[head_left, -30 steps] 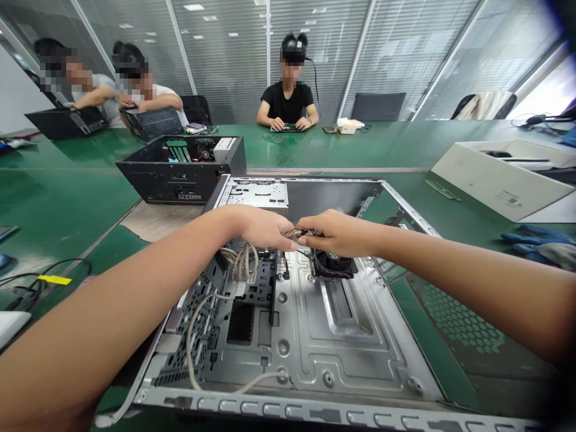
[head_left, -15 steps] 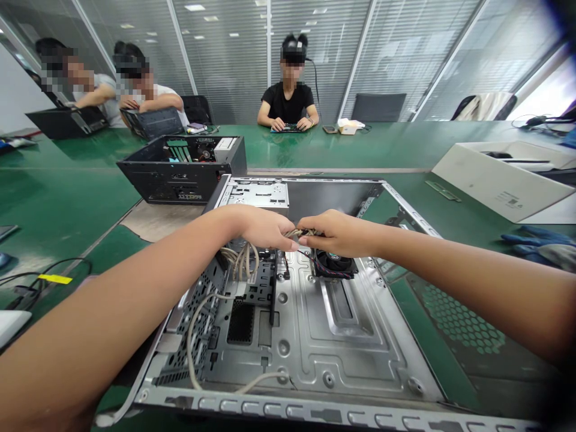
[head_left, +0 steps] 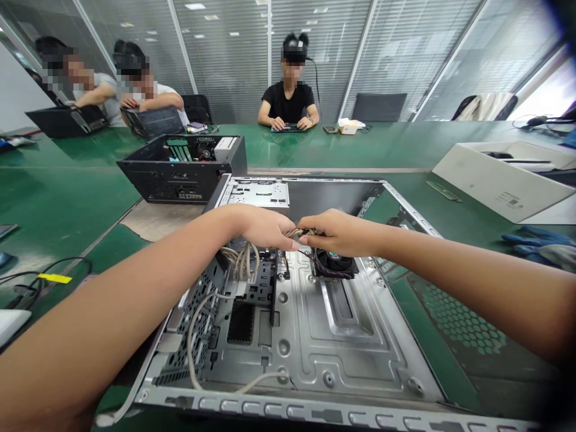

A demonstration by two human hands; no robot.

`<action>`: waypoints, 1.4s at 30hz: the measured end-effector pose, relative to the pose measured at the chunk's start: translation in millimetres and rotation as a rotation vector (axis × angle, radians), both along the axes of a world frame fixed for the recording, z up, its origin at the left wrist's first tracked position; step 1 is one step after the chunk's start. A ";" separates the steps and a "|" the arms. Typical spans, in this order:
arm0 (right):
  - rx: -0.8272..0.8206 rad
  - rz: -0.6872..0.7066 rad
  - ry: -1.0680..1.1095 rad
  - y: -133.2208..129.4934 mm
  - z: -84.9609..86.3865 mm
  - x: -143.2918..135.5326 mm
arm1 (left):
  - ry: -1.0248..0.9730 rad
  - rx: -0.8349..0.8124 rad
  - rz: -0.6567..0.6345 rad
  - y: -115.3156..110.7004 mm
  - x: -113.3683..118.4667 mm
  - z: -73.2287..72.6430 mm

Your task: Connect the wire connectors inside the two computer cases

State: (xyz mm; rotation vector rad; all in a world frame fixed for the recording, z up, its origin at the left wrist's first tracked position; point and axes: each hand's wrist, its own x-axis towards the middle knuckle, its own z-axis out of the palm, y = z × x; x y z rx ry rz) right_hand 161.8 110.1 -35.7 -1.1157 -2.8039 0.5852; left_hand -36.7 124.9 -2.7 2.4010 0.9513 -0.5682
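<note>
An open metal computer case (head_left: 310, 354) lies on its side in front of me. Over its far part, my left hand (head_left: 269, 228) and my right hand (head_left: 330, 233) meet almost fingertip to fingertip, both closed on a bundle of beige cables (head_left: 294, 233). The bundle's far end is hidden in my right fingers. More beige cables (head_left: 243, 259) hang below my left hand against the drive cage. A black cooling fan (head_left: 335, 264) with a twisted dark lead sits beneath my right hand. One grey cable (head_left: 191, 342) loops along the left side of the case.
Beyond the case stands a second, black computer case (head_left: 180, 177) on the green table (head_left: 288, 157). A white box (head_left: 499, 186), a thin green circuit stick (head_left: 443, 191) and blue gloves (head_left: 535, 243) lie at right. Three people sit across the table. Loose black cables (head_left: 38, 282) lie at left.
</note>
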 end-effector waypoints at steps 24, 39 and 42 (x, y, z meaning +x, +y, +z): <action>-0.134 -0.094 0.108 -5.8 3.4 0.2 | 0.022 0.032 -0.022 -5.1 4.5 5.0; -0.124 0.016 0.157 -3.0 4.2 2.5 | 0.043 0.026 -0.033 -5.7 5.0 3.8; -0.172 -0.002 0.154 -4.1 5.4 2.3 | 0.030 0.035 -0.030 -5.6 5.1 3.4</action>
